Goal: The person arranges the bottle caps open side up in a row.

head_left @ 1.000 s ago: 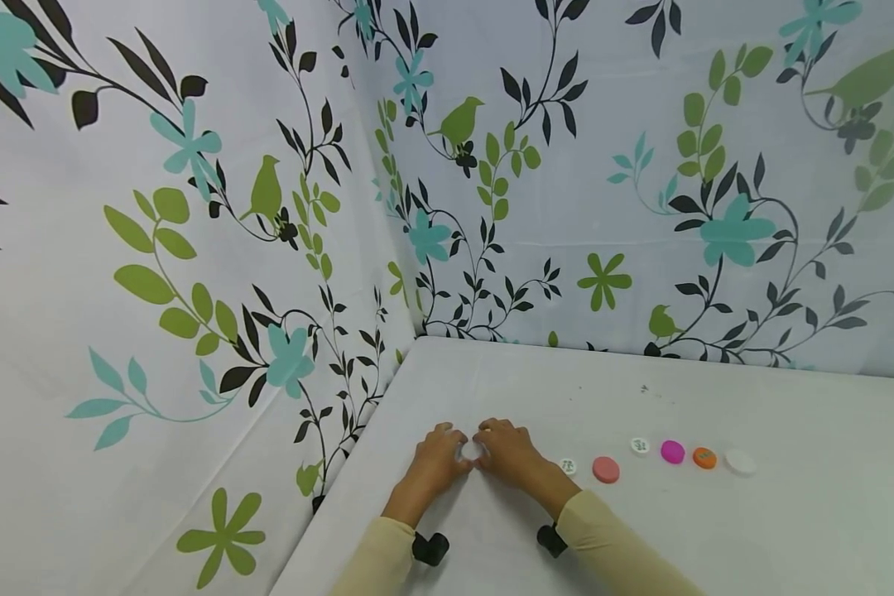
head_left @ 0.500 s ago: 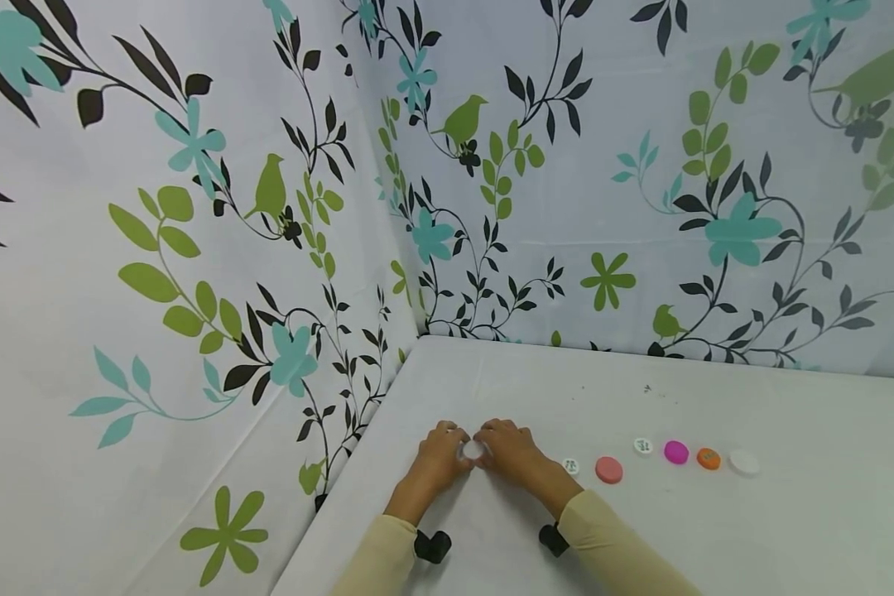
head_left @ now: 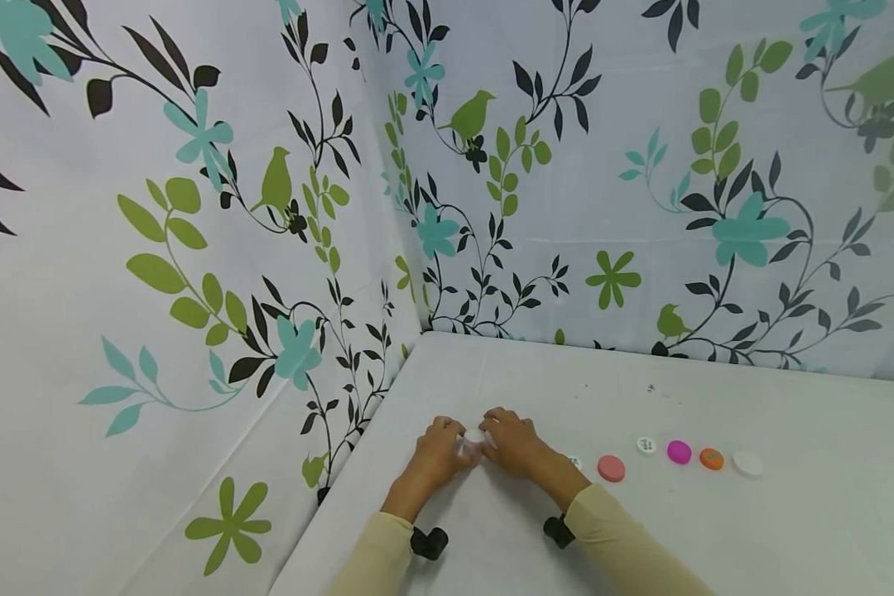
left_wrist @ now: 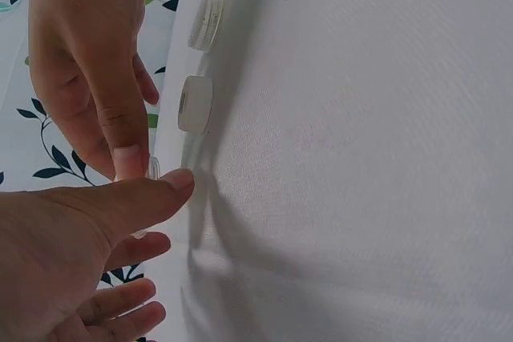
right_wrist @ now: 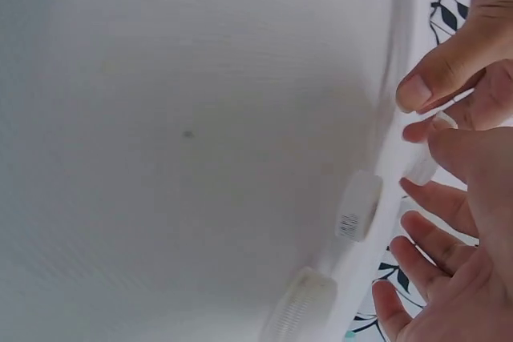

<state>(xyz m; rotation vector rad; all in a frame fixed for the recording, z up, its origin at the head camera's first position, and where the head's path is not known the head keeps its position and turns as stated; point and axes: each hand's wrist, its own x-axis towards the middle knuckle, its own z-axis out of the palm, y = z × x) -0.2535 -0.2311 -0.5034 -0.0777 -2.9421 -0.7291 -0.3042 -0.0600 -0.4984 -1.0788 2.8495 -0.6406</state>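
Observation:
Between my two hands, at the left of the table in the head view, is a small clear and whitish round cap [head_left: 474, 436]. My left hand [head_left: 438, 451] holds it from the left, thumb and finger on its edge. From the other side my right hand [head_left: 514, 443] pinches it. In the right wrist view the translucent cap [right_wrist: 421, 167] stands tilted between thumb and fingertips, partly hidden. Only a clear rim [left_wrist: 154, 167] shows beside the thumbs in the left wrist view. The outer fingers of both hands are loosely bent.
Right of my hands lie a white printed cap [head_left: 575, 463], half behind the right wrist, a coral cap [head_left: 611, 468], another white printed cap [head_left: 646, 447], a magenta cap [head_left: 679, 452], an orange cap [head_left: 711, 459] and a plain white cap [head_left: 748, 464]. Patterned cloth [head_left: 521, 273] surrounds the white table [head_left: 805, 530].
The cap between my hands has tilted and shifted slightly. My right hand has moved up a little. The head view has drifted slightly; the other caps stay in place.

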